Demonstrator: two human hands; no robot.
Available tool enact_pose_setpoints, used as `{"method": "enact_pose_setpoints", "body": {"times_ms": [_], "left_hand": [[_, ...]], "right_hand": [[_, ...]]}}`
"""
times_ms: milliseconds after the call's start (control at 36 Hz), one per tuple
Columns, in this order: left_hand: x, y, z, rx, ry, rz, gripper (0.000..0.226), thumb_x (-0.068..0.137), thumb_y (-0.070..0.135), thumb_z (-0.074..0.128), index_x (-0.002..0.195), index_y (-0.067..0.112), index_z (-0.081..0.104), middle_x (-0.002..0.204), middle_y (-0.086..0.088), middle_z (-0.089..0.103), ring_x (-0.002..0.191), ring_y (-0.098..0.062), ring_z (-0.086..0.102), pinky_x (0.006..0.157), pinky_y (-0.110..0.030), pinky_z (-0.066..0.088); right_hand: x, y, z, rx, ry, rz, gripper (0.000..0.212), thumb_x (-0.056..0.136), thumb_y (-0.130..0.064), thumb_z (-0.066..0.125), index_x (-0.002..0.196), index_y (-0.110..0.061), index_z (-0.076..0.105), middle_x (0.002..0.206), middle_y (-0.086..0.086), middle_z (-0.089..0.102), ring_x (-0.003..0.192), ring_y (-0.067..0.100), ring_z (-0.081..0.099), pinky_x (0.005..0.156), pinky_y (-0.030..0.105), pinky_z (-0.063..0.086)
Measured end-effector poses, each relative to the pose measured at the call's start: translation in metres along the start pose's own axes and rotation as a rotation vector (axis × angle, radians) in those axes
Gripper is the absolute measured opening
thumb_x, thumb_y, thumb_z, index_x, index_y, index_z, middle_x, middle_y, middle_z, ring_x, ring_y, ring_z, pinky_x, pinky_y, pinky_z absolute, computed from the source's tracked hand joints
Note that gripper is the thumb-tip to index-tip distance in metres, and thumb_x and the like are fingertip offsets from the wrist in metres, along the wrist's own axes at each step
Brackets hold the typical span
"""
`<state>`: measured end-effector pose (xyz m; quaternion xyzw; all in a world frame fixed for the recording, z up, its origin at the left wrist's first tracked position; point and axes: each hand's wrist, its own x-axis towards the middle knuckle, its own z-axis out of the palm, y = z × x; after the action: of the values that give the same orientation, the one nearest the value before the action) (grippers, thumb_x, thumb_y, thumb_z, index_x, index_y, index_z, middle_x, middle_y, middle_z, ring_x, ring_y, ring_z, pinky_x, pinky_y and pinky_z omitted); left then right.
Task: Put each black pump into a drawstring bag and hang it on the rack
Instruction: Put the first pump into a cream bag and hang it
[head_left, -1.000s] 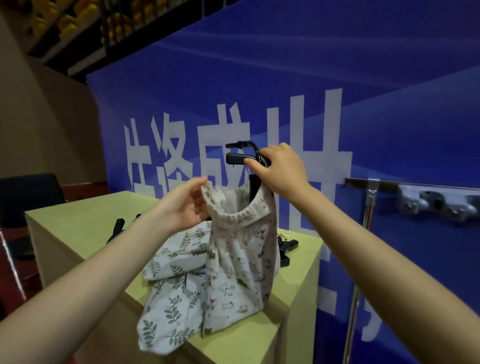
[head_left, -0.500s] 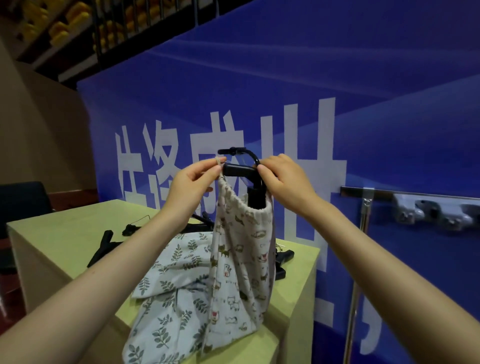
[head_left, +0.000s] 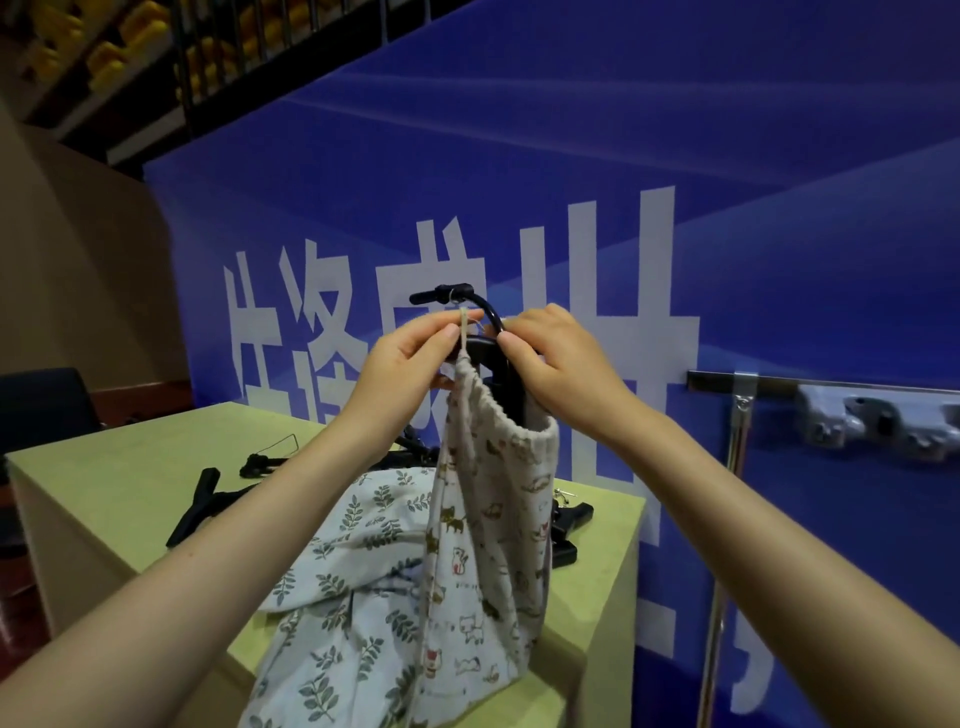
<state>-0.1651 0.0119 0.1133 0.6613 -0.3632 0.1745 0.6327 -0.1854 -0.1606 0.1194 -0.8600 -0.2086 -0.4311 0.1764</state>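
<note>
Up in front of the blue banner, I've got the cat-print drawstring bag (head_left: 488, 545) held above the table (head_left: 119, 483), and the black pump (head_left: 483, 338) is mostly down inside it, with just the handle and curved hose sticking out the top. My left hand (head_left: 405, 374) is pinching the drawstring cord (head_left: 462, 332) and my right hand (head_left: 556, 364) is gripping the bag's gathered rim right by the pump. So this one's bagged but not cinched shut, I'd say, and it's not on the rack (head_left: 826, 384) over to the right yet. Looks like plenty left: a leaf-print bag (head_left: 353, 582) is lying crumpled on the table, and there are more black pump parts (head_left: 208, 499) scattered behind it, so at least another round of bagging and hanging to go.
</note>
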Motion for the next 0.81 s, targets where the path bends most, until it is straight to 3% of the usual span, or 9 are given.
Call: {"method": "enact_pose_setpoints", "body": {"times_ms": [111, 194, 278, 333, 444, 583, 639, 722, 806], "left_hand": [[0.009, 0.005, 0.005, -0.106, 0.063, -0.118, 0.027, 0.100, 0.023, 0.046, 0.111, 0.018, 0.070, 0.094, 0.003, 0.072, 0.084, -0.011, 0.068, 0.066, -0.022, 0.053], [0.010, 0.003, 0.009, -0.131, 0.082, -0.134, 0.029, 0.101, 0.023, 0.042, 0.106, 0.021, 0.071, 0.096, -0.001, 0.068, 0.092, -0.015, 0.065, 0.070, -0.027, 0.054], [0.008, 0.001, 0.013, -0.163, 0.102, -0.129, 0.033, 0.102, 0.021, 0.038, 0.101, 0.026, 0.071, 0.096, -0.003, 0.064, 0.095, -0.018, 0.061, 0.079, -0.034, 0.054], [0.007, 0.001, 0.014, -0.193, 0.136, -0.126, 0.036, 0.102, 0.018, 0.035, 0.099, 0.027, 0.070, 0.093, -0.005, 0.062, 0.090, -0.017, 0.061, 0.071, -0.028, 0.054], [0.006, 0.002, 0.010, -0.202, 0.188, -0.119, 0.037, 0.102, 0.017, 0.033, 0.100, 0.028, 0.068, 0.091, -0.005, 0.059, 0.089, -0.017, 0.060, 0.072, -0.028, 0.051], [0.004, 0.004, 0.006, -0.253, 0.207, -0.122, 0.035, 0.103, 0.021, 0.034, 0.105, 0.025, 0.068, 0.107, -0.004, 0.067, 0.099, -0.018, 0.065, 0.087, -0.035, 0.051], [0.003, 0.007, 0.008, -0.335, 0.221, -0.112, 0.033, 0.103, 0.021, 0.034, 0.107, 0.021, 0.068, 0.098, -0.003, 0.070, 0.088, -0.014, 0.070, 0.078, -0.031, 0.054], [0.002, 0.011, 0.010, -0.441, 0.207, -0.119, 0.031, 0.103, 0.022, 0.036, 0.110, 0.017, 0.066, 0.083, 0.001, 0.074, 0.076, -0.013, 0.071, 0.067, -0.028, 0.057], [0.000, 0.012, 0.013, -0.445, 0.170, -0.138, 0.033, 0.103, 0.021, 0.034, 0.114, 0.018, 0.065, 0.106, -0.004, 0.070, 0.083, -0.015, 0.071, 0.072, -0.031, 0.056]], "right_hand": [[-0.004, -0.007, 0.002, 0.295, 0.057, 0.056, 0.035, 0.096, -0.030, 0.037, 0.103, -0.009, 0.064, 0.107, 0.001, 0.056, 0.106, 0.012, 0.042, 0.092, 0.020, 0.034], [-0.004, -0.005, 0.007, 0.300, 0.142, 0.183, 0.033, 0.095, -0.032, 0.056, 0.124, -0.019, 0.060, 0.122, -0.006, 0.040, 0.123, 0.011, 0.030, 0.107, 0.032, 0.032], [-0.001, -0.007, 0.009, 0.045, 0.330, 0.228, 0.028, 0.091, -0.034, 0.063, 0.116, -0.021, 0.067, 0.108, -0.006, 0.039, 0.106, 0.009, 0.029, 0.096, 0.031, 0.027], [0.002, -0.012, 0.003, 0.077, 0.382, 0.202, 0.019, 0.090, -0.028, 0.064, 0.107, -0.022, 0.071, 0.094, -0.005, 0.046, 0.096, 0.010, 0.037, 0.088, 0.033, 0.037], [0.013, -0.024, -0.026, 0.499, 0.180, 0.312, 0.012, 0.089, -0.016, 0.064, 0.086, -0.023, 0.074, 0.085, 0.001, 0.070, 0.084, 0.022, 0.066, 0.076, 0.036, 0.059], [0.022, -0.031, -0.042, 0.716, -0.143, 0.407, 0.014, 0.090, -0.013, 0.062, 0.094, -0.019, 0.074, 0.092, 0.000, 0.070, 0.088, 0.014, 0.066, 0.076, 0.027, 0.057], [0.021, -0.035, -0.039, 0.732, -0.127, 0.403, 0.014, 0.092, -0.015, 0.061, 0.096, -0.020, 0.074, 0.083, -0.005, 0.067, 0.078, 0.006, 0.062, 0.067, 0.022, 0.053], [0.020, -0.038, -0.032, 0.654, -0.034, 0.348, 0.014, 0.094, -0.015, 0.059, 0.096, -0.019, 0.073, 0.084, -0.005, 0.067, 0.080, 0.005, 0.060, 0.074, 0.030, 0.054], [0.021, -0.043, -0.024, 0.526, 0.038, 0.269, 0.017, 0.093, -0.016, 0.059, 0.085, -0.022, 0.073, 0.072, 0.006, 0.066, 0.068, 0.019, 0.061, 0.072, 0.042, 0.055]]}}
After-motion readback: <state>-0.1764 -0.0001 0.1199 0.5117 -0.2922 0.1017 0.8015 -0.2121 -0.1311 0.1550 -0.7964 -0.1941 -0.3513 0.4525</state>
